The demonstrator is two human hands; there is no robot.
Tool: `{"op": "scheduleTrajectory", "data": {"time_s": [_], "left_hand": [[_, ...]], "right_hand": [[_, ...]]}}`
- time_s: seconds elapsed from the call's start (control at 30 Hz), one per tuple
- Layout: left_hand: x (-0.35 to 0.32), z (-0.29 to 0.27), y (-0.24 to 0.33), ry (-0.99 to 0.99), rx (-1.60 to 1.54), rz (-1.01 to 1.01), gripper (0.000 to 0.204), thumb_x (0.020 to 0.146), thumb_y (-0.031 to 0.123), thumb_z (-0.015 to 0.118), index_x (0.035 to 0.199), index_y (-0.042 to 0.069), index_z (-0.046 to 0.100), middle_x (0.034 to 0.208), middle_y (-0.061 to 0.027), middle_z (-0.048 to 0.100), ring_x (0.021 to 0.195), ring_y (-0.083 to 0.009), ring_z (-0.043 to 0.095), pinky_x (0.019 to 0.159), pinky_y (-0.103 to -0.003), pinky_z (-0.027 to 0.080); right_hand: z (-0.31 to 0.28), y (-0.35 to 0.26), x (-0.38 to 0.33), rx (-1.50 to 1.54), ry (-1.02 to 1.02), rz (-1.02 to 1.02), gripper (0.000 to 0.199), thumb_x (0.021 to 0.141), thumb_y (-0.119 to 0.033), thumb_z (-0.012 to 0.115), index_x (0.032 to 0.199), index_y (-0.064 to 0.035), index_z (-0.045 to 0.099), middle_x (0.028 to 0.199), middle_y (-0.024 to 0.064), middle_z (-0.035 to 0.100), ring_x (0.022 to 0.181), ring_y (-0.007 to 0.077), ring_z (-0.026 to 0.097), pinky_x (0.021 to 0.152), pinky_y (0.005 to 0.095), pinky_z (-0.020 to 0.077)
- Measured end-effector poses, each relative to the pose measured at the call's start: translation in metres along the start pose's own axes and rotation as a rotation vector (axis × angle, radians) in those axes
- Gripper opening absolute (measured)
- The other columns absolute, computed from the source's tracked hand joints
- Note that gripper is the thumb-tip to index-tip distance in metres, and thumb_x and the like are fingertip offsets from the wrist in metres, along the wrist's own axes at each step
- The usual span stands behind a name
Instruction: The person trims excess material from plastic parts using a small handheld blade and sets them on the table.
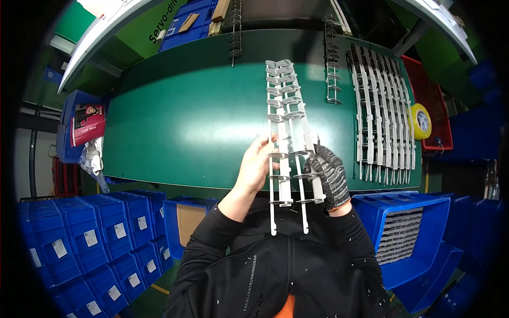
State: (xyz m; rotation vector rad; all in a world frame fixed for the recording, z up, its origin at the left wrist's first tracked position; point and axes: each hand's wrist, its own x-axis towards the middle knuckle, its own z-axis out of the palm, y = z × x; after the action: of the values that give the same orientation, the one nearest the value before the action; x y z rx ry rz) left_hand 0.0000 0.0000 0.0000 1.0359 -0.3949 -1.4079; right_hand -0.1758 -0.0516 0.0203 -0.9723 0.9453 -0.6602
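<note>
In the middle of the frame, two slim white strips are held side by side, the left strip [284,188] and the right strip [317,186], with their upper ends over the green table [175,116] and their lower ends reaching past its near edge. The left strip is gripped at its left side by the bare left hand [256,165], whose fingers show partly through the openings. The right strip is gripped at its right side by the gloved right hand [330,175], its fingers curled in at the edge; how far they reach beneath cannot be told. A small dark tip shows above the glove, too small to be identified. The strips lie close together at the top and spread apart toward the bottom; whether the upper ends touch cannot be told. For good handling, each strip is best supported by its long rail, with light pressure, since the thin curved tabs would probably bend or snag if squeezed. Both hands are best moved together, so that the long upper ends are not twisted or allowed to hook on each other. Clearance should be kept from the row of strips [389,122] at the right of the frame, beside the yellow disc [421,121].
</note>
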Motion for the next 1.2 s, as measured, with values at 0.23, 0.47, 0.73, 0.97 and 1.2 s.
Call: {"op": "scheduleTrajectory", "data": {"time_s": [0.23, 0.47, 0.73, 0.97, 1.2], "left_hand": [[0.037, -0.019, -0.039, 0.029, 0.259, 0.028, 0.035, 0.087, 0.01, 0.049, 0.12, 0.002, 0.041, 0.107, -0.0093, 0.053, 0.086, -0.0151, 0.057, 0.064, -0.028, 0.051], [0.059, -0.039, -0.054, 0.055, 0.902, 0.203, 0.037, 0.079, 0.022, 0.059, 0.106, -0.002, 0.053, 0.106, -0.0143, 0.054, 0.094, -0.0211, 0.056, 0.077, -0.031, 0.046], [0.108, -0.033, -0.04, 0.235, 1.1, 0.197, 0.046, 0.069, 0.023, 0.069, 0.101, -0.004, 0.05, 0.08, -0.0089, 0.058, 0.077, -0.014, 0.057, 0.068, -0.028, 0.047], [0.117, -0.036, -0.035, 0.241, 0.753, 0.106, 0.041, 0.068, 0.017, 0.068, 0.096, -0.005, 0.049, 0.077, -0.0101, 0.059, 0.068, -0.0142, 0.058, 0.063, -0.026, 0.048], [0.108, -0.061, -0.022, 0.224, 0.558, 0.111, 0.031, 0.073, 0.008, 0.065, 0.096, 0.0, 0.047, 0.08, -0.008, 0.06, 0.07, -0.0121, 0.057, 0.066, -0.024, 0.046]], "right_hand": [[0.001, 0.007, 0.023, -0.7, 0.135, -0.298, 0.042, 0.074, -0.023, 0.066, 0.108, -0.0007, 0.053, 0.093, 0.0165, 0.061, 0.083, 0.0263, 0.061, 0.073, 0.0331, 0.0471], [0.002, 0.042, 0.04, -1.006, 0.084, -0.267, 0.046, 0.074, -0.034, 0.061, 0.109, -0.0053, 0.054, 0.103, 0.0153, 0.058, 0.091, 0.0299, 0.057, 0.077, 0.0374, 0.0466], [-0.016, 0.03, 0.069, -0.816, 0.142, -0.273, 0.054, 0.071, -0.041, 0.066, 0.108, -0.0043, 0.054, 0.101, 0.0165, 0.059, 0.091, 0.0299, 0.057, 0.08, 0.0369, 0.0453], [-0.065, -0.038, 0.171, -1.447, 0.458, -0.092, 0.058, 0.071, -0.043, 0.062, 0.117, -0.0091, 0.05, 0.118, 0.0202, 0.047, 0.108, 0.0327, 0.048, 0.089, 0.0401, 0.0418], [-0.016, -0.027, 0.188, -1.402, 0.184, -0.098, 0.055, 0.071, -0.045, 0.061, 0.115, -0.0135, 0.053, 0.122, 0.02, 0.041, 0.108, 0.0307, 0.047, 0.087, 0.0395, 0.0441]]}}
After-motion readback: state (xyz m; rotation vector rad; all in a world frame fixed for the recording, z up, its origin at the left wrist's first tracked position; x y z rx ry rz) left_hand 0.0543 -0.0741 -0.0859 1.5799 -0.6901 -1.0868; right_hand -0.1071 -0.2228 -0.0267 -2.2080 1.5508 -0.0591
